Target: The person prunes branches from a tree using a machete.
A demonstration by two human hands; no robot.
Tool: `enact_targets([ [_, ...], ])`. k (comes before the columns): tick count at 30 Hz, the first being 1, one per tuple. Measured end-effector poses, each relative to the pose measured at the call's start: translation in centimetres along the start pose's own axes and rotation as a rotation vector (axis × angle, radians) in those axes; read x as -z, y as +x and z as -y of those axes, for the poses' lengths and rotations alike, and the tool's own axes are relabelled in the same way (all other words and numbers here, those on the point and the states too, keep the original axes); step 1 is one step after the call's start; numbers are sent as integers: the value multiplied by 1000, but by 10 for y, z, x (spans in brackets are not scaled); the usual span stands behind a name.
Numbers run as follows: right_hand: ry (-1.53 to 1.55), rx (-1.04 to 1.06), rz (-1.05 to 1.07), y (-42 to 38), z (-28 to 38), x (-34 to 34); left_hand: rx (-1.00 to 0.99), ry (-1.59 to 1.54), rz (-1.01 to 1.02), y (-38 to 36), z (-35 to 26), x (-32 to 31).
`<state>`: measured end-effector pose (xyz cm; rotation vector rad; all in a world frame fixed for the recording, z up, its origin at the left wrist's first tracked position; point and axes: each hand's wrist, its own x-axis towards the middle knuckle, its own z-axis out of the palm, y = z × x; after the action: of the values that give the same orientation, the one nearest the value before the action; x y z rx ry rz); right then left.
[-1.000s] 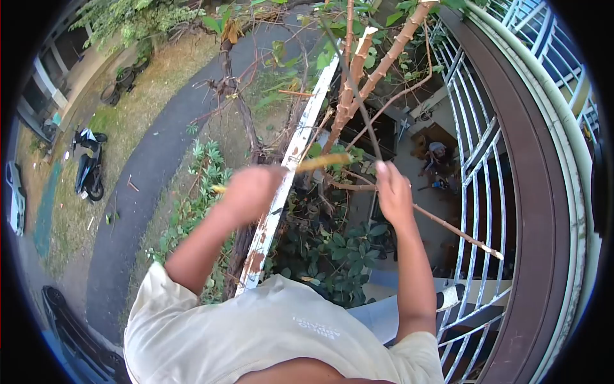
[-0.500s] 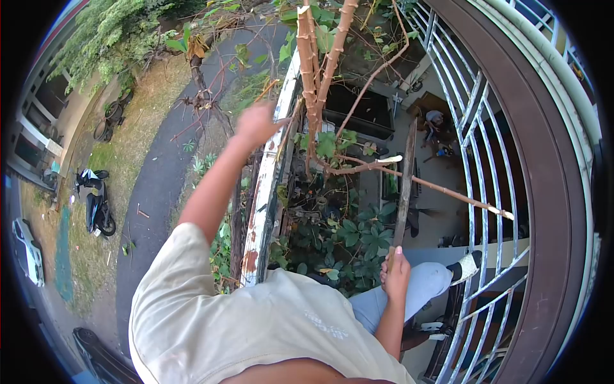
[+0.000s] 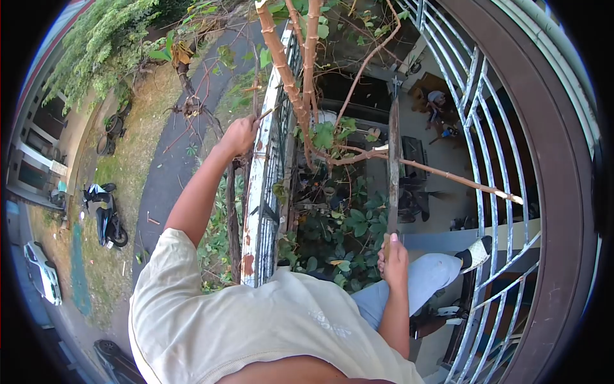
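Observation:
My left hand (image 3: pixel 238 136) is closed at the white railing, around a short thin stick (image 3: pixel 265 116) that points up to the right. In my right hand (image 3: pixel 394 259) is the handle of a long machete (image 3: pixel 394 166), its dark, stained blade pointing away from me. Just left of the blade, thick brown stems (image 3: pixel 279 57) rise, one with a pale cut top. A cut side branch (image 3: pixel 358 157) ends close to the blade. Beyond it a thinner branch (image 3: pixel 457 180) reaches right to the bars, also with a pale cut end.
A rusty white beam (image 3: pixel 257 211) runs up from my waist. Right of me are metal bars (image 3: pixel 483 128) with my foot (image 3: pixel 476 254) against them. Far below, a person (image 3: pixel 437 102) is near a wooden table, and a motorbike (image 3: pixel 105 214) stands on the grass.
My left hand has come down and left, with the stick in it. The machete has swung left to near upright in view. The thick stems have shifted left in view.

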<state>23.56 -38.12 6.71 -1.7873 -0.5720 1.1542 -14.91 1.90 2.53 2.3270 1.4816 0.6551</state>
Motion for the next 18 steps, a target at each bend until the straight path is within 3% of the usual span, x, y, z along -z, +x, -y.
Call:
enact_targets([
  [3,-152,48,5,11,-13,-9,66,-9,85,0,-2,10],
  [7,-575,555,109,15,14,-63,159,-109,42,-13,14,-12],
  [9,-627,617,165,36,25,-106,244,-197,27,-19,20,-18],
  [11,-718,508,228,70,23,-140,273,-228,61,-21,18,-14],
  [12,-695,624,173,88,14,-155,297,-254,89,-16,18,-11],
  [13,-694,630,197,95,22,-167,178,-191,-52,-21,15,-11],
  [14,-690,629,225,102,29,-179,180,-194,-65,-30,9,2],
  [16,-644,697,212,108,50,-206,409,-127,-241,-61,4,44],
  [18,-582,817,176,117,68,-234,418,-66,-215,-96,36,61],
])
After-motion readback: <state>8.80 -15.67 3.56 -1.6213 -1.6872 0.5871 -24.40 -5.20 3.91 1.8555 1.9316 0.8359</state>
